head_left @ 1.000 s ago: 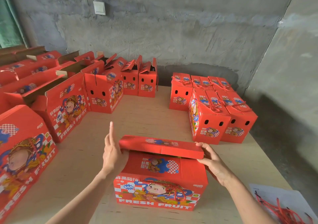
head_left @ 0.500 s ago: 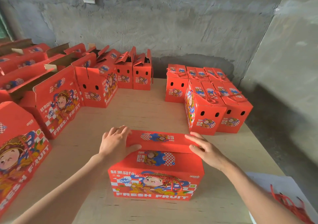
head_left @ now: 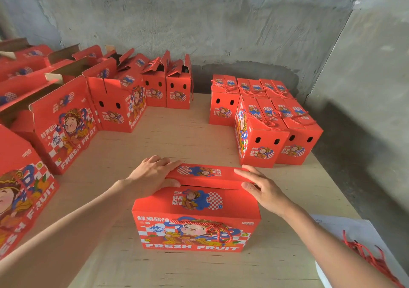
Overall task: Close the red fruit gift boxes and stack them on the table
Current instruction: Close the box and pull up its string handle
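Item: red fruit gift box (head_left: 195, 219), on the wooden table (head_left: 177, 146), directly under both hands. Long axis runs left to right; printed "FRESH FRUIT" face toward the person, red cord handle (head_left: 212, 229) draped over that face. Far top flap (head_left: 208, 174) lies nearly flat, near flap beneath its edge.

Left hand (head_left: 152, 173): open, palm down, pressing the flap's left end, thumb along its near edge. Right hand (head_left: 263, 190): open, fingers spread on the flap's right end. Hands apart, one at each end.

Beyond the right hand: closed boxes (head_left: 265, 119), touching, in rows. Beyond and beside the left hand: open boxes (head_left: 119, 97), flaps up.
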Tool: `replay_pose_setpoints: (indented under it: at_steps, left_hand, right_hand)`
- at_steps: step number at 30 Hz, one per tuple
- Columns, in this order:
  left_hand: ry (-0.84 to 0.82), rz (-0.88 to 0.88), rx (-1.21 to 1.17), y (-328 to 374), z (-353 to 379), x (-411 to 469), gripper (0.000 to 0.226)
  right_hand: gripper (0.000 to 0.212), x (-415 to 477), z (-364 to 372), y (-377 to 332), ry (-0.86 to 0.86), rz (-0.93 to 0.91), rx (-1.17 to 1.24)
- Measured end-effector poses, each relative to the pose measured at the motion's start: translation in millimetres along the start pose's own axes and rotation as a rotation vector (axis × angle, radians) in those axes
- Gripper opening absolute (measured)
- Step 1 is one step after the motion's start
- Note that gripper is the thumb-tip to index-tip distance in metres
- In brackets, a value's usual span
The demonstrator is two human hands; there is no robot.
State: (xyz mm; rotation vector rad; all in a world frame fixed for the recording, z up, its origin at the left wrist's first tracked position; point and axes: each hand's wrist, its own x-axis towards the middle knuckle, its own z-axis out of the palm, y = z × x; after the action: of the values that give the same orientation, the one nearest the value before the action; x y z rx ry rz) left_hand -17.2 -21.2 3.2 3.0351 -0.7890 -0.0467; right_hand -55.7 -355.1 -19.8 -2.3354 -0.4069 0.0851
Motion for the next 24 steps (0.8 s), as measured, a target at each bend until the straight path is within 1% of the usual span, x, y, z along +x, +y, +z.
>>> replay_pose_setpoints:
  at_steps: [5,9,10,11,12,13,14,16,17,20,24]
  left_hand:
    - [-0.003,0.01,0.004,-3.9,5.1,0.9,0.123]
    - [-0.049,-0.031,-0.044,1.4,3.5,-2.4,0.112]
    - [-0.051,-0.047,-0.071,3.8,2.7,-2.5,0.106]
    - [-0.045,-0.057,-0.094,6.1,2.4,-2.2,0.095]
    - [-0.035,-0.06,-0.105,7.7,2.7,-1.7,0.077]
    - [-0.032,-0.063,-0.111,8.9,2.8,-0.8,0.061]
    - [-0.035,-0.069,-0.116,9.5,2.6,-0.3,0.052]
    - [-0.075,-0.084,-0.113,10.3,2.0,-0.6,0.05]
    - [-0.098,-0.089,-0.106,10.7,2.8,-0.9,0.051]
    - [-0.125,-0.095,-0.059,12.9,9.6,-2.2,0.054]
    - [-0.158,-0.125,-0.046,13.7,14.3,1.0,0.054]
  right_hand:
    - [0.04,0.2,-0.9,1.8,-0.015,0.005,-0.014]
    - [0.04,-1.7,-0.4,1.1,-0.043,0.012,-0.002]
    - [0.04,-1.9,-1.4,0.4,-0.056,0.027,0.001]
    - [0.04,-1.7,-3.5,-1.0,-0.069,0.045,-0.005]
    - [0.04,-1.2,-6.5,-2.5,-0.082,0.064,-0.031]
    - [0.04,0.0,-9.2,-3.9,-0.094,0.07,-0.093]
    - [0.04,1.4,-10.1,-5.6,-0.102,0.048,-0.19]
    - [0.04,2.2,-4.2,-9.3,-0.119,-0.05,-0.356]
    - [0.038,1.7,1.5,-10.4,-0.136,-0.08,-0.372]
    - [0.04,-0.4,14.2,-7.0,-0.163,-0.073,-0.303]
    - [0.043,5.5,9.0,-1.0,-0.206,-0.076,-0.306]
